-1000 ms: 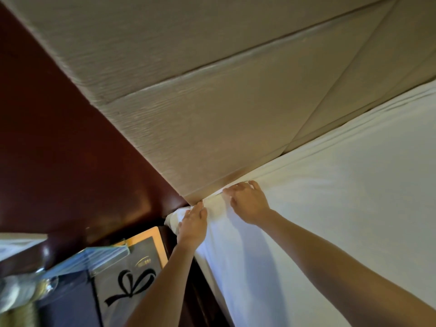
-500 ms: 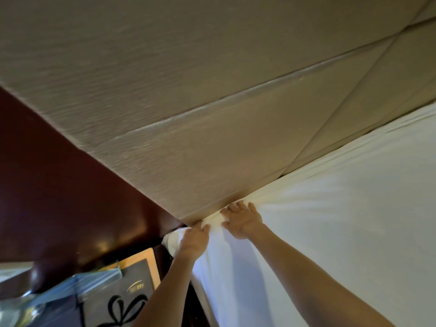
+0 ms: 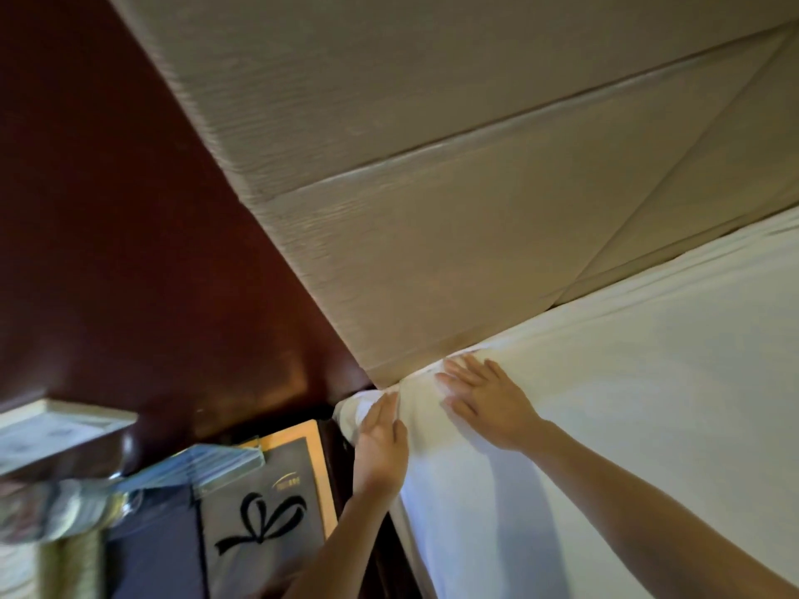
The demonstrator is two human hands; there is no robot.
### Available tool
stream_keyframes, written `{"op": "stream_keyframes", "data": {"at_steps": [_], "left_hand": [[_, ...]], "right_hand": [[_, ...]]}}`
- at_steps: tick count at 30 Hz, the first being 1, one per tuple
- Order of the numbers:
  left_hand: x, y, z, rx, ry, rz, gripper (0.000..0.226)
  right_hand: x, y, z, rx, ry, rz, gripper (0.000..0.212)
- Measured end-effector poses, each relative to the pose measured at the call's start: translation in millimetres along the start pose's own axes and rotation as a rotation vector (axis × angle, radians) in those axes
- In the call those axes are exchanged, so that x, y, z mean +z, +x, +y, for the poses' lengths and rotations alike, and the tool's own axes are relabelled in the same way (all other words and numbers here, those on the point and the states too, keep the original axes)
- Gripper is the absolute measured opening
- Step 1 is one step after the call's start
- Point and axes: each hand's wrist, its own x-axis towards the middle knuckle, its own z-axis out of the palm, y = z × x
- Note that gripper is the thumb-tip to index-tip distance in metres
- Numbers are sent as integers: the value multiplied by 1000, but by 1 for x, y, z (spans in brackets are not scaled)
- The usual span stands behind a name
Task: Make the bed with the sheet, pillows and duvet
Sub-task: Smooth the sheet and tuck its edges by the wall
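your right hand has uncurled from the seam and now lies flat, fingers spread, on the white sheet covering the mattress at right. your left hand, fingers straight, presses the sheet's left corner beneath the padded headboard. neither hand grasps anything.
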Motion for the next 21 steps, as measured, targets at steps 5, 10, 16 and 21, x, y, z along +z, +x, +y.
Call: {"op": "stream_keyframes", "data": {"at_steps": [5,10,16,21], "left_hand": [[0,23,1,-187,-101,-140,48],[-3,38,0,-254,-94,-226,49],[-3,49,-26,-347,-410,-135,26],[-6,46,-52,-409,-480,105,27]], "right_hand": [[-10,17,-18,87,-53,-218,79],[-9,43,-26,185,-74,-312,51],[-4,69,-30,282,-85,-394,48],[-10,63,-28,229,-55,-363,49]]}}
